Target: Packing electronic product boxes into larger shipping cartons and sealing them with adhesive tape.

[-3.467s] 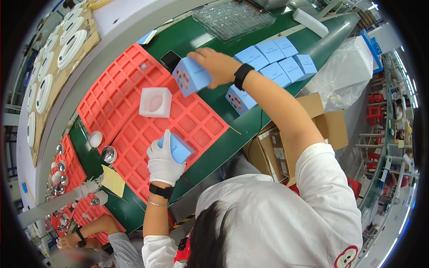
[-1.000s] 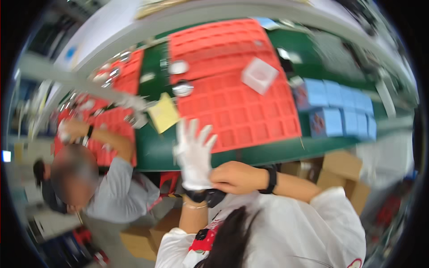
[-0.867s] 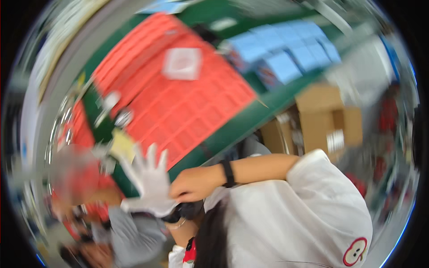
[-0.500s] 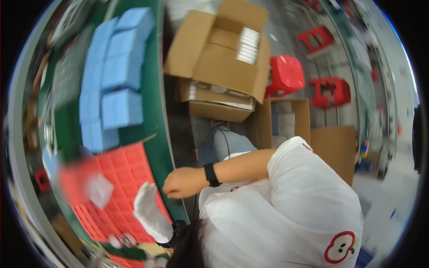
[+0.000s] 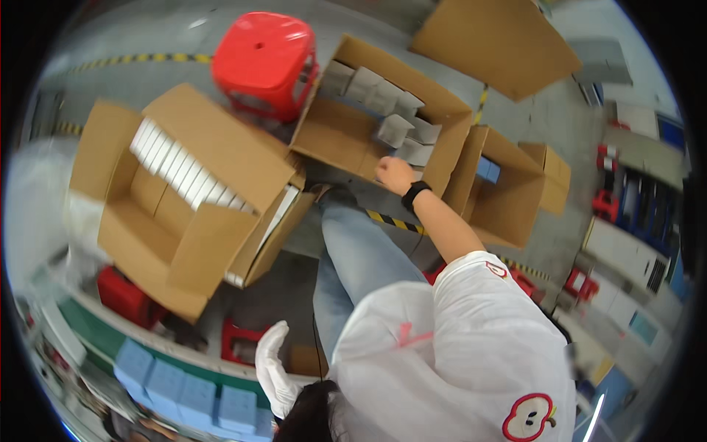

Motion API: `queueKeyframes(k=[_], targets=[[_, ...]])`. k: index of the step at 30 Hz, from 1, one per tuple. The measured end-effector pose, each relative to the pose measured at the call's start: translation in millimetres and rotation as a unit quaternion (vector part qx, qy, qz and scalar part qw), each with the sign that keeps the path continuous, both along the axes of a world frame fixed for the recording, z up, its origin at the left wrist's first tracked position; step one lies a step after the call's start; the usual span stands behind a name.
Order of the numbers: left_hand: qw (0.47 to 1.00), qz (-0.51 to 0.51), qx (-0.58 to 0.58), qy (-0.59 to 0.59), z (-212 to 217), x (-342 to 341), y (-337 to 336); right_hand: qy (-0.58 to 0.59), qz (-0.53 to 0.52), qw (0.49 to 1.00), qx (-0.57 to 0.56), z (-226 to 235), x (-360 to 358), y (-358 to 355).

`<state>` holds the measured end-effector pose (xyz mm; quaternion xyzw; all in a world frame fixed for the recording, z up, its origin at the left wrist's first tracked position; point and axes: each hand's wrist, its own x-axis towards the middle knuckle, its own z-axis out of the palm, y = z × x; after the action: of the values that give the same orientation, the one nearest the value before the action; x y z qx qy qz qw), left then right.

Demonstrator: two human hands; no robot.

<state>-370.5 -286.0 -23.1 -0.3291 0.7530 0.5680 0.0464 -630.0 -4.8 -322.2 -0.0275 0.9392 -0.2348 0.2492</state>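
Note:
My right hand point(image 5: 396, 175), bare with a black band at the wrist, reaches over the near edge of an open carton point(image 5: 335, 136). Its fingers are curled, and whatever they may hold is hidden. Just beyond them a small white box point(image 5: 395, 130) sits tilted among several other white boxes point(image 5: 372, 90) in that carton. My left hand point(image 5: 272, 361), in a white glove, is raised near the workbench edge, fingers stretched out and nothing in it. Light blue boxes point(image 5: 184, 394) stand in a row on the green bench beside it.
A red stool point(image 5: 263, 55) stands behind the cartons. To the left is a large open carton point(image 5: 140, 228) with a row of white boxes point(image 5: 180, 166) on its flap. Another carton point(image 5: 501, 210) at right holds a blue box point(image 5: 487, 170). Flat cardboard point(image 5: 497, 44) lies at the far right.
The view has turned right, from the bench with its red tray to the cartons on the floor. My right hand has moved from beside the gloved hand to the carton of white boxes.

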Motion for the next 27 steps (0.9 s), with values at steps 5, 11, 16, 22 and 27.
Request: queueKeyframes(k=[5, 11, 16, 22, 27], targets=[[0.989, -0.095, 0.061, -0.097, -112, -99, 9, -0.068, -0.066, 0.967, 0.237, -134, -53, 97], [0.941, -0.189, 0.165, -0.228, -230, -108, 5, -0.063, -0.003, 0.932, 0.356, -253, -112, 139], [0.921, -0.168, 0.214, -0.278, -275, -112, 23, -0.010, -0.044, 0.939, 0.340, -318, -121, 161], [0.945, -0.168, 0.179, -0.216, -240, -137, 19, 0.142, -0.047, 0.983, 0.108, -221, -73, 154], [0.982, -0.162, 0.012, -0.091, -159, -161, 6, 0.245, 0.095, 0.965, -0.019, 54, -72, 58]])
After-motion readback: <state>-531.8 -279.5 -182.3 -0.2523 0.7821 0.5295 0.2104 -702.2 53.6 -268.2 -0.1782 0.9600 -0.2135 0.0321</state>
